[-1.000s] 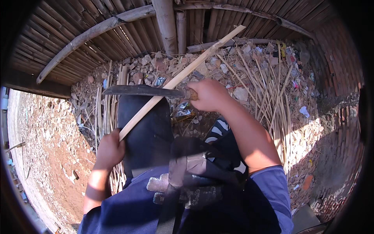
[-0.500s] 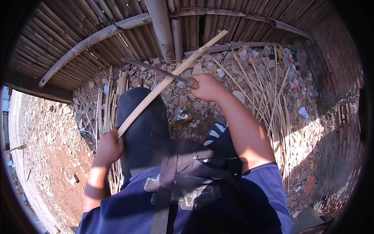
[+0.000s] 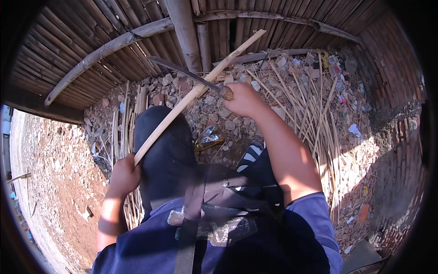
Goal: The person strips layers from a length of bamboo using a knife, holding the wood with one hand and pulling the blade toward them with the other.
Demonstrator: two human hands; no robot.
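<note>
A long pale bamboo strip (image 3: 171, 117) slants from lower left to upper right, resting over my dark-clothed left knee (image 3: 153, 125). My left hand (image 3: 124, 175) is closed round its near end. In my right hand (image 3: 245, 99) is the wooden handle of a machete (image 3: 185, 72). Its dark blade crosses the strip at an angle and touches it a little beyond the knee, with the tip pointing to the far left. The strip's far end reaches up in front of the bamboo wall, held by nothing.
Loose thin bamboo strips (image 3: 319, 114) lie in a heap at the right, and more strips (image 3: 125, 123) lie beside my left leg. A shiny plastic wrapper (image 3: 210, 137) sits among rubble. A bamboo wall (image 3: 109, 55) stands ahead, a brick wall (image 3: 394, 68) at right.
The strip's far end has risen slightly, and both hands have shifted only a little. The blade still lies across the strip, its tip slightly lower and to the right.
</note>
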